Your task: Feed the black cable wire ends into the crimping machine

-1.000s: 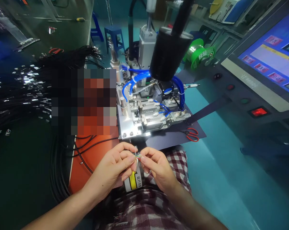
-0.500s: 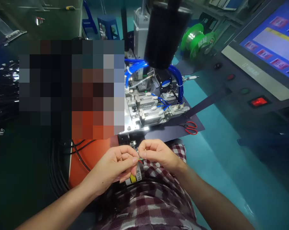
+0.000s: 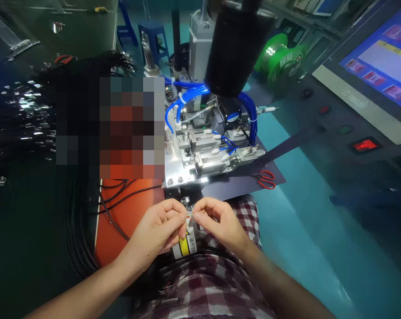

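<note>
Thin coloured wires (image 3: 190, 215) show in the small gap between my two hands, with hints of green and red. My left hand (image 3: 162, 223) is closed, thumb and forefinger pinching the wires from the left. From the right, my right hand (image 3: 220, 221) pinches them with thumb and fingertip, its other fingers curled. The fingertips almost meet, so most of the wire ends are hidden. Just below my hands is a white and yellow label (image 3: 187, 246) with printed characters. Behind the fingertips sits a small metal fixture (image 3: 186, 201).
Ahead stands a metal machine (image 3: 210, 155) with blue air tubes (image 3: 190, 95). Red-handled scissors (image 3: 266, 179) lie to its right. Black cables (image 3: 117, 206) cross an orange surface (image 3: 140, 212) at left. A control panel (image 3: 363, 106) and green spool (image 3: 273, 57) are at right. Pixelation masks part of the left.
The view has shifted slightly, with the machine a little further right. My hands still pinch the wires; the right hand's fingers have turned slightly and less green and red wire shows.
</note>
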A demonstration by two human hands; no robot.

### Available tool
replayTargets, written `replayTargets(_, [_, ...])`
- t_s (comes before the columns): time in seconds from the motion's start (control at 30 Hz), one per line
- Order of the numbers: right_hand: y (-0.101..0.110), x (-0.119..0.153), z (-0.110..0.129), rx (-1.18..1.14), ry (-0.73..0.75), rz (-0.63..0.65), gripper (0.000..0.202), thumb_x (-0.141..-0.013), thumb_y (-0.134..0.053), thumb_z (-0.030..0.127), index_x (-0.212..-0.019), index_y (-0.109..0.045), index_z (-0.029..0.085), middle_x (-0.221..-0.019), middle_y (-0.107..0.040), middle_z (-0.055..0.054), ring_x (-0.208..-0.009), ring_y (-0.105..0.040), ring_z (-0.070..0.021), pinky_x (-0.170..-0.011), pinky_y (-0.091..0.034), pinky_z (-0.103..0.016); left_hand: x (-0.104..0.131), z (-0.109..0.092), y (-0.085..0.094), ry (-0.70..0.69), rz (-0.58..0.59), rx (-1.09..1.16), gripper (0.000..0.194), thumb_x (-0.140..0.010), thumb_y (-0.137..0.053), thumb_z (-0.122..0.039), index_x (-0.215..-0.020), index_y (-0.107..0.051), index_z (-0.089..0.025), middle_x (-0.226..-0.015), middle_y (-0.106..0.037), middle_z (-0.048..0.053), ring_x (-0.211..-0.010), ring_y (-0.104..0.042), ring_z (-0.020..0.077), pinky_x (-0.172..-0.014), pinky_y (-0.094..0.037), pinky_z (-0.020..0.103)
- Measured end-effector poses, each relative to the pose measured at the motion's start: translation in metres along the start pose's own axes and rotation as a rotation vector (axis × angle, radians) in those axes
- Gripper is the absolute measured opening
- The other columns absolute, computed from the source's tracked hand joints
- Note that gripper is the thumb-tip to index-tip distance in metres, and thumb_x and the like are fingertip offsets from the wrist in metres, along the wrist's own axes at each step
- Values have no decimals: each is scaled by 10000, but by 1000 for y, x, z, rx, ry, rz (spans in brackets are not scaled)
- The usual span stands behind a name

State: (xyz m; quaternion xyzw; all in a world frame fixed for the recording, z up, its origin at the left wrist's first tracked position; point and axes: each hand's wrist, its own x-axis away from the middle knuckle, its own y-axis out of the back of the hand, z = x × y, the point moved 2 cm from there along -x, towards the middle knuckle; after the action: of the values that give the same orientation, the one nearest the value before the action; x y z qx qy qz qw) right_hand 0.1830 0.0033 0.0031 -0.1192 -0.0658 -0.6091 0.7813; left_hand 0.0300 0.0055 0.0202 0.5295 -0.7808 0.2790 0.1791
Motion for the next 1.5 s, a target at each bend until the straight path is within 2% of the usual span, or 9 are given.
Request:
replayTargets(0.27, [-10, 0, 5, -2, -24, -79, 85, -718, -619, 221, -702, -583, 146, -579, -485, 37, -529, -397, -94, -506, -316, -223, 2, 1, -2, -90, 10, -40, 171, -877, -517, -333, -810, -483, -179, -521, -541, -62, -350, -281, 11, -333, -193, 112])
replayTargets(0.53, [-14, 0, -6, -180, -109, -81, 129, -704, -641, 255, -688, -563, 154, -521, -450, 64, -463, -362, -74, -453, -281, -210, 4, 1, -5, -135, -2, -61, 148, -890, -489, -314, -830, -456, -183, -529, -537, -65, -369, -298, 16, -350, -223, 111])
replayTargets(0.73, [-15, 2, -7, -156, -77, -125, 103, -714, -649, 229, -699, -596, 142, -521, -483, 55, -470, -413, -77, -468, -327, -209, 5, 1, -6, -148, -4, -69, 153, -883, -493, -314, -817, -445, -184, -518, -527, -68, -361, -292, 17, -345, -224, 115])
replayTargets(1.07, [-12, 2, -2, -122, -89, -100, 96, -729, -640, 207, -700, -574, 143, -526, -499, 57, -461, -441, -70, -462, -341, -194, 3, 1, -5, -125, 30, -127, 162, -885, -486, -324, -816, -452, -181, -530, -546, -59, -351, -309, 19, -342, -202, 125])
replayTargets(1.23, [-11, 1, -6, -241, -157, -33, 141, -718, -666, 255, -723, -594, 134, -540, -525, 50, -461, -458, -69, -468, -348, -194, 3, 2, -4, -126, 8, -119, 164, -883, -488, -330, -820, -452, -182, -519, -547, -60, -345, -315, 24, -340, -227, 129])
replayTargets(1.5, [-14, -1, -7, -326, -208, -58, 156, -676, -694, 264, -699, -604, 139, -492, -527, 55, -448, -444, -74, -471, -328, -202, 4, 2, -5, -129, -10, -85, 150, -884, -489, -314, -822, -442, -185, -541, -551, -58, -358, -309, 24, -350, -232, 135])
